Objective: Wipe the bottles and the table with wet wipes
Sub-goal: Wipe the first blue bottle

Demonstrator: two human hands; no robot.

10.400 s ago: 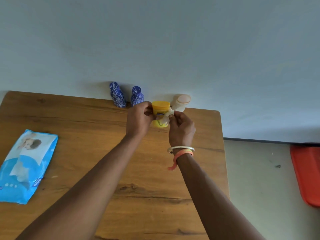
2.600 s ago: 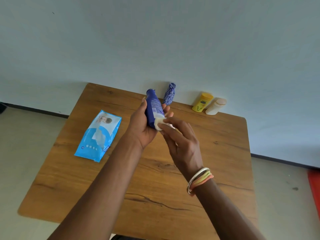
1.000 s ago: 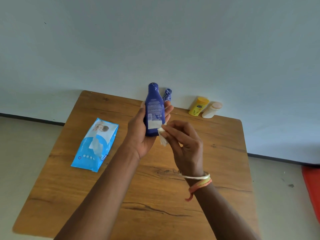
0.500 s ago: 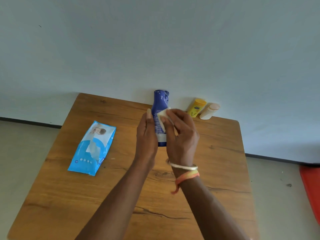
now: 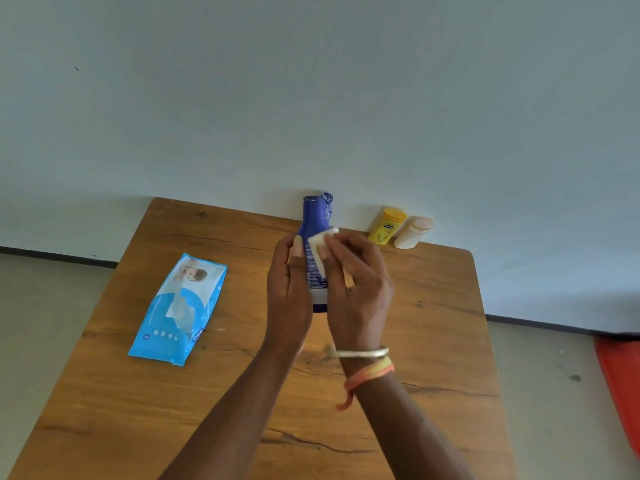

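Observation:
My left hand (image 5: 289, 299) grips a dark blue bottle (image 5: 314, 220) upright above the wooden table (image 5: 433, 341). My right hand (image 5: 360, 289) pinches a folded white wet wipe (image 5: 320, 247) and presses it against the bottle's side. The bottle's lower half is hidden between my hands. Behind it, the top of a second blue patterned bottle (image 5: 328, 199) peeks out by the wall. A yellow bottle (image 5: 386, 226) and a cream bottle (image 5: 414, 233) stand at the back of the table to the right.
A light blue pack of wet wipes (image 5: 180, 310) lies flat on the left part of the table. The wall runs along the table's back edge. A red object (image 5: 623, 386) sits on the floor at the far right.
Since a second ago I turned the blue bottle away from me and lowered it. My right hand moved the wipe from the bottle's base up onto its side.

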